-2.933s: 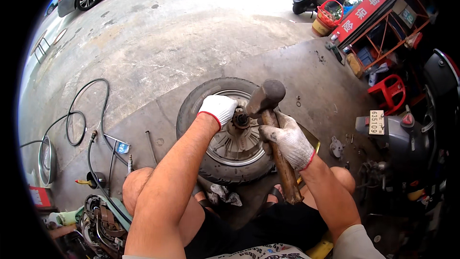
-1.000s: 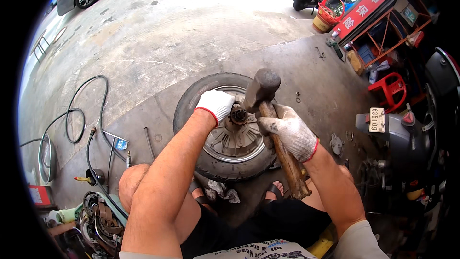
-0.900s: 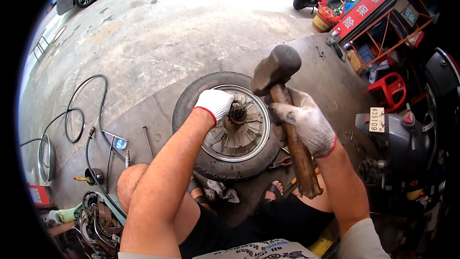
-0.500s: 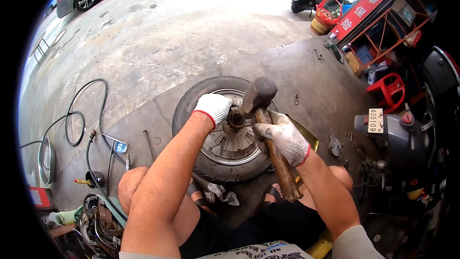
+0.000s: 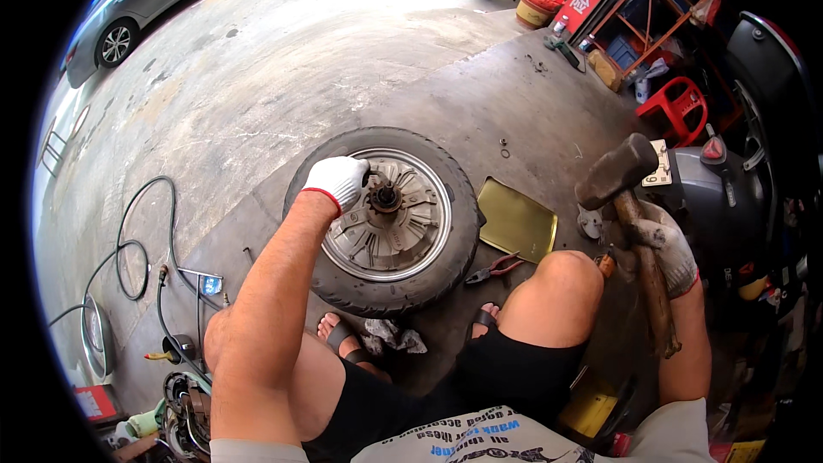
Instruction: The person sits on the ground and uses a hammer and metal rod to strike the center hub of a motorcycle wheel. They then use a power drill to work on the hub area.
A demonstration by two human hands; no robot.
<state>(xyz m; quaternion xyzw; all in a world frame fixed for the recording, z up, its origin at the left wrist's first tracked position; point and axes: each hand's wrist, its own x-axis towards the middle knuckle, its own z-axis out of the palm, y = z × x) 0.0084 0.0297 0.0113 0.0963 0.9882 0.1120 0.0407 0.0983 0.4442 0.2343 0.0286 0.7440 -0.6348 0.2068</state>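
A scooter-type wheel [image 5: 410, 293] with a black tyre and silver spoked-pattern hub lies flat on the ground in front of me. At its middle stands a dark, greasy toothed axle piece [image 5: 384, 197]. My left hand [image 5: 337, 182], in a white glove with a red cuff, is closed just left of that piece, above the hub; what its fingers hold is hidden. My right hand [image 5: 664, 244], gloved too, grips the wooden handle of a hammer [image 5: 617, 171]. The hammer is raised off to the right of the wheel, its heavy dark head upward.
A yellowish metal tray [image 5: 519, 219] and red-handled pliers [image 5: 495, 268] lie right of the wheel. Crumpled rags [image 5: 394, 336] sit between my feet. A black hose [image 5: 174, 223] coils at left. A grey motor scooter [image 5: 716, 180] and red stool [image 5: 677, 111] stand at right.
My right hand has swung the hammer from over the hub out to the right, uncovering the tray and pliers. My left hand stays by the axle piece. The whole view has shifted.
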